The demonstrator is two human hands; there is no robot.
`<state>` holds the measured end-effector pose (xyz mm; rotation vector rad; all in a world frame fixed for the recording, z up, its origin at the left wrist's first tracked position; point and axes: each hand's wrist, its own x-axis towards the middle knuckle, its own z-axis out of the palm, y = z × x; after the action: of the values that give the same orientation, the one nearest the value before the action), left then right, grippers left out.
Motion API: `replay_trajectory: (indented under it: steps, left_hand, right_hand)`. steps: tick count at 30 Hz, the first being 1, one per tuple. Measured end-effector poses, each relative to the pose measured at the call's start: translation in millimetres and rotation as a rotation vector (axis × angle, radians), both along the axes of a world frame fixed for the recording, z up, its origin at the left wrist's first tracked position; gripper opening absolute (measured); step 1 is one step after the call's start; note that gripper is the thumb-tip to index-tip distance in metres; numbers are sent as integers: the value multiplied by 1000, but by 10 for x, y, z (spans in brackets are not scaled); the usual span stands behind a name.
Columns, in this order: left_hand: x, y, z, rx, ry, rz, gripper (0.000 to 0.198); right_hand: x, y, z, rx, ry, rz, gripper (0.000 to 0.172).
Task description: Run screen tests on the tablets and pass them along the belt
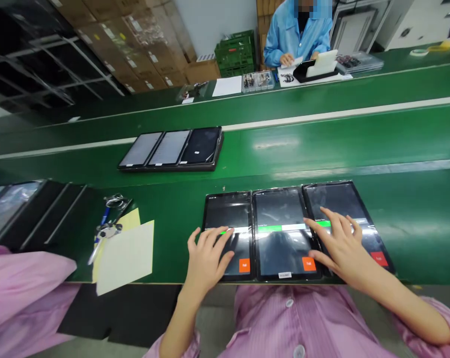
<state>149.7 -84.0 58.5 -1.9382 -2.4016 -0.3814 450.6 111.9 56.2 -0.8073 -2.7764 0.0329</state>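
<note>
Left hand (pixel 208 256) rests on the left tablet (pixel 226 211), right hand (pixel 340 246) on the right tablet (pixel 332 201). Middle tablet (pixel 279 211) between them. All three film-wrapped, showing Fail buttons (pixel 309 263), on a green conveyor belt (pixel 414 248).

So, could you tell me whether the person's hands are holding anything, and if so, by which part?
Nothing is held: the left hand and right hand lie open, fingers on the screens of the leftmost tablet and rightmost tablet.

The middle tablet (pixel 284 251) shows a green-white bar (pixel 282 227) and orange button (pixel 309 264).
</note>
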Motion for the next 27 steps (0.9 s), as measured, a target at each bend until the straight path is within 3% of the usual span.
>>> replay_trajectory:
  steps: [4,9,15,22,27]
  left_hand:
    - [101,-86,-84,-46,54,88,78]
    - [104,-107,-100,-26,-4,255,106]
    - [79,-121,-148,-18,-19,335,87]
    - [-89,-141,-167,-39,4,340,64]
    - [-105,212,-5,-100,37,230,60]
  right_hand:
    - [94,-156,-102,-13,16,-64,52]
    - [-80,-179,-162,-30,33,-93,54]
    - [-62,-146,-134,-20,-12,-129,52]
    - [682,165,-49,36,7,-418,43]
    - [1009,401,-92,-29,45,-405,42]
